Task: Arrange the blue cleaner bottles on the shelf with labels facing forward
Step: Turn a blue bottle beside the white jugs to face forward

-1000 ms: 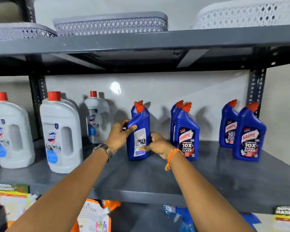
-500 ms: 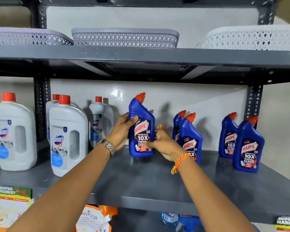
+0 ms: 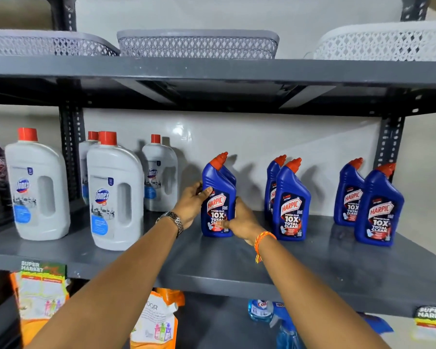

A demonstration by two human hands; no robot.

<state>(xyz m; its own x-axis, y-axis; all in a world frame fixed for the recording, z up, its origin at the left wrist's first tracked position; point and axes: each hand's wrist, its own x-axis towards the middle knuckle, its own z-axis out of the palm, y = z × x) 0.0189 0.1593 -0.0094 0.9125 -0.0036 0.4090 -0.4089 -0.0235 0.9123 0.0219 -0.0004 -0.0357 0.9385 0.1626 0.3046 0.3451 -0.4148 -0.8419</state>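
A blue cleaner bottle [image 3: 218, 197] with a red cap stands on the grey shelf [image 3: 237, 263], its label facing forward. My left hand [image 3: 190, 204] grips its left side and my right hand [image 3: 239, 220] grips its lower right front. A second blue bottle [image 3: 229, 173] stands right behind it, mostly hidden. Right of it, a pair of blue bottles [image 3: 291, 202] stands one behind the other with labels forward. Another such pair [image 3: 378, 207] stands at the far right.
Several white bottles with red caps [image 3: 113, 195] stand on the left half of the shelf. Three perforated baskets [image 3: 198, 44] sit on the shelf above. Pouches and a spray bottle [image 3: 285, 328] lie on the shelf below. A dark upright post [image 3: 390, 142] stands at the right.
The bottle first stood with its back label out; it was lifted and turned, and now stands on the shelf with its front label forward. Both hands stayed on it.
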